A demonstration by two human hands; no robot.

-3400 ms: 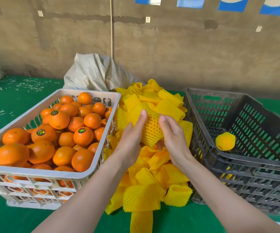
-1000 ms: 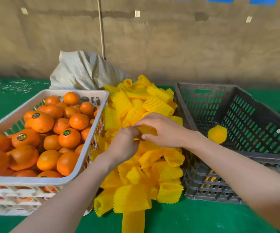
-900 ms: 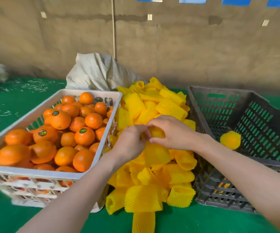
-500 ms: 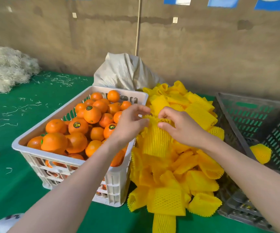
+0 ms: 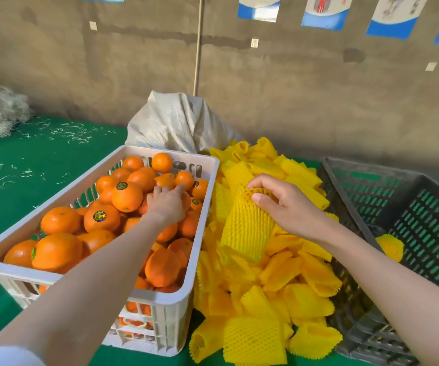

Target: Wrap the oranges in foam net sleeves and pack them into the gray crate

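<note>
Oranges (image 5: 126,196): glossy, some with round dark stickers; heaped in white crate (image 5: 170,299), on the left of the green counter (image 5: 28,159).
Left grip (image 5: 167,204): released, fingers spread, resting on the heap.
Foam net sleeve (image 5: 247,231): yellow mesh tube, hanging over the sleeve pile (image 5: 279,286).
Right grip (image 5: 289,207): pinching the sleeve's top rim.
Gray crate (image 5: 411,186): right side; one sleeved orange (image 5: 389,247) inside.

bare left forearm (image 5: 94,281) ending in a white sleeve (image 5: 7,356), bare right forearm (image 5: 397,281)
</note>
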